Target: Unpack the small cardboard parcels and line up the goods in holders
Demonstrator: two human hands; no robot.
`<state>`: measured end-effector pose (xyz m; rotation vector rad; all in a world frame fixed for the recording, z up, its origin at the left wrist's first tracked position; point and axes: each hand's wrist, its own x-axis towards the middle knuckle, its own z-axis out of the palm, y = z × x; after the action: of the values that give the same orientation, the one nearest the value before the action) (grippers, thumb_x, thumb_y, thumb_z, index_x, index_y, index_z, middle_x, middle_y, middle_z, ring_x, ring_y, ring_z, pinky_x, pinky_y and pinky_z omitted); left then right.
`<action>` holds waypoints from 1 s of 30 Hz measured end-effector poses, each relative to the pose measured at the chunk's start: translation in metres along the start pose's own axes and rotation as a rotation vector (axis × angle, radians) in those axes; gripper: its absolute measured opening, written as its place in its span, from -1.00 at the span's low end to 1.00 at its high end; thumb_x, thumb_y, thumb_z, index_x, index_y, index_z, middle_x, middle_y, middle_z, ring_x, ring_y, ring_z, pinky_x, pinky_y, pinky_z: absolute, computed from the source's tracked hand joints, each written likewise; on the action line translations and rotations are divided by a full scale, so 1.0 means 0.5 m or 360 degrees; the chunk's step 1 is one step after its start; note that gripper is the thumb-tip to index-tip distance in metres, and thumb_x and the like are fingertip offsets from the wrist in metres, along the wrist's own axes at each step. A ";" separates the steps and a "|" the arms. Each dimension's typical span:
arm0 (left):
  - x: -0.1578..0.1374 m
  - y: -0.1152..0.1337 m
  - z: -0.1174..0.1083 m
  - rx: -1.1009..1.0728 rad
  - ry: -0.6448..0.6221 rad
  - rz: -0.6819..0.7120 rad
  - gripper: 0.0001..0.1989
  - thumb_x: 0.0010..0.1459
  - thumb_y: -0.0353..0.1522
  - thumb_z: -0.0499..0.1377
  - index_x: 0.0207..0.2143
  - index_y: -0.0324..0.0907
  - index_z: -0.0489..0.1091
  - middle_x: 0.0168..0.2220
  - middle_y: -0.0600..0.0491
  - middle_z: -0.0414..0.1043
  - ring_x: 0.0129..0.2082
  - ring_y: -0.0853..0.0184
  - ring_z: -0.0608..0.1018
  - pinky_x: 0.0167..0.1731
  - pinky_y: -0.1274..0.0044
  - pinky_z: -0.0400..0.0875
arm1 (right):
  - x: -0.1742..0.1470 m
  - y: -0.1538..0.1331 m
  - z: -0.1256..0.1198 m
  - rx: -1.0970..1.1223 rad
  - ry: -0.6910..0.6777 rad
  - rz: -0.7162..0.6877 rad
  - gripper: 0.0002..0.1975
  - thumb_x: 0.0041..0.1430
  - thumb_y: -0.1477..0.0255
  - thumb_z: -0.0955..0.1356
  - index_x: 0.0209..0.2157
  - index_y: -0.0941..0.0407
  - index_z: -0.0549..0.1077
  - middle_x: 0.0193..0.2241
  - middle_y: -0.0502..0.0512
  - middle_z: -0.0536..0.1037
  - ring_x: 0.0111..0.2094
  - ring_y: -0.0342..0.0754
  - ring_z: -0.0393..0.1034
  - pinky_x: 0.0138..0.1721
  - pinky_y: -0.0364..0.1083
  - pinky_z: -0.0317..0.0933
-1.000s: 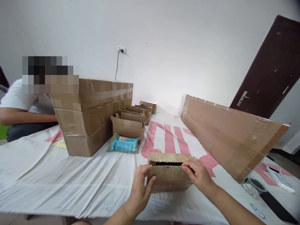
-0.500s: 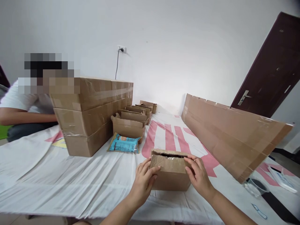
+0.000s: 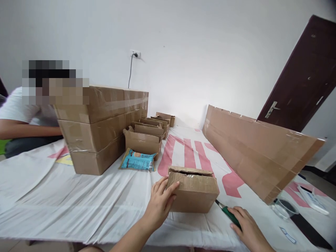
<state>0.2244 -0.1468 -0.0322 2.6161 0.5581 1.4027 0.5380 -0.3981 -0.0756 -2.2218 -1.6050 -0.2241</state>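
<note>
A small brown cardboard box (image 3: pixel 193 197) sits in front of me, with a narrow dark gap along its top. My left hand (image 3: pixel 161 199) grips its left side, thumb over the near top edge. To the right of the box, my right hand (image 3: pixel 244 224) is closed around a green-handled utility knife (image 3: pixel 231 217). The knife's dark tip points toward the box's lower right corner. Behind the box on the left lies a blue snack packet (image 3: pixel 138 160), in front of an open cardboard box (image 3: pixel 141 141).
Stacked taped boxes (image 3: pixel 105 119) stand at left, beside a person (image 3: pixel 28 122). More open boxes (image 3: pixel 154 122) recede toward the wall. A long cardboard panel (image 3: pixel 257 147) stands at right, near a clear plastic cup (image 3: pixel 285 208) and a white packet (image 3: pixel 313 201) on the cloth-covered table (image 3: pixel 118 220).
My right hand has left the box's top right edge and moved down and right onto the utility knife. My left hand stays on the box.
</note>
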 end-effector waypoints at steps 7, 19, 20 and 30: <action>0.001 0.003 0.002 0.0134 0.0022 0.0014 -0.58 0.21 -0.47 0.07 0.10 0.02 0.33 0.02 -0.06 0.36 0.09 0.09 0.36 -0.03 0.27 0.38 | 0.001 0.016 0.006 0.0033 0.0362 -0.0002 -0.66 0.17 0.39 0.24 -0.01 0.06 0.39 -0.20 0.16 0.55 -0.16 0.11 0.50 -0.15 0.11 0.44; -0.004 0.001 0.010 0.0062 0.0028 -0.0001 -0.58 0.23 -0.48 0.06 0.11 0.01 0.32 0.05 -0.06 0.32 0.13 0.09 0.32 0.00 0.26 0.36 | 0.061 -0.222 -0.191 0.0063 0.0096 -0.0648 -0.53 0.26 0.49 0.24 0.19 -0.01 0.24 -0.01 0.17 0.44 -0.05 -0.03 0.45 -0.07 -0.13 0.40; -0.005 0.002 0.010 0.0054 0.0024 -0.0004 -0.58 0.23 -0.48 0.06 0.11 0.01 0.31 0.06 -0.06 0.32 0.14 0.09 0.31 0.00 0.25 0.36 | 0.062 -0.233 -0.188 0.0068 0.0081 -0.0665 -0.52 0.25 0.50 0.23 0.19 0.00 0.24 -0.02 0.18 0.44 -0.06 -0.04 0.45 -0.08 -0.13 0.40; -0.007 0.004 0.005 0.0049 0.0018 0.0044 -0.59 0.23 -0.50 0.05 0.10 -0.01 0.30 0.08 -0.07 0.29 0.16 0.10 0.27 0.01 0.25 0.36 | 0.059 -0.271 -0.154 0.0108 0.0155 -0.0616 -0.55 0.24 0.53 0.20 0.17 0.09 0.27 -0.11 0.21 0.44 -0.16 -0.07 0.48 -0.19 -0.17 0.43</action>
<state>0.2252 -0.1497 -0.0357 2.6516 0.5511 1.4293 0.4282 -0.3665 0.0342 -1.8049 -1.9439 -0.3706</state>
